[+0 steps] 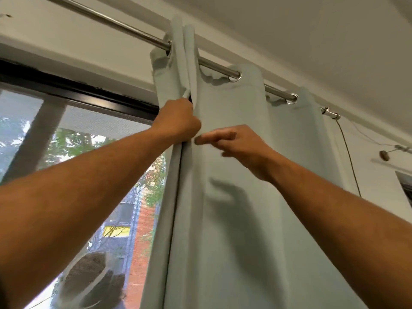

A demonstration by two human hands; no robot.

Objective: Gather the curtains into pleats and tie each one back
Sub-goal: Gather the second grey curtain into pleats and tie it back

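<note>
A pale green curtain (pixel 236 215) hangs by metal eyelets from a steel rod (pixel 133 33) that runs from upper left to right. Its left edge is bunched into narrow folds (pixel 185 63) near the top. My left hand (pixel 178 121) grips those gathered folds just below the rod, fingers curled round the cloth. My right hand (pixel 234 143) is right beside it, blurred, fingers stretched left against the flat curtain face. Both forearms reach up from the bottom corners.
A dark-framed window (pixel 73 112) with a mesh screen fills the left, showing trees and a brick building. A thin cord (pixel 350 157) hangs at the rod's right end bracket (pixel 332 113). White wall and ceiling lie above and to the right.
</note>
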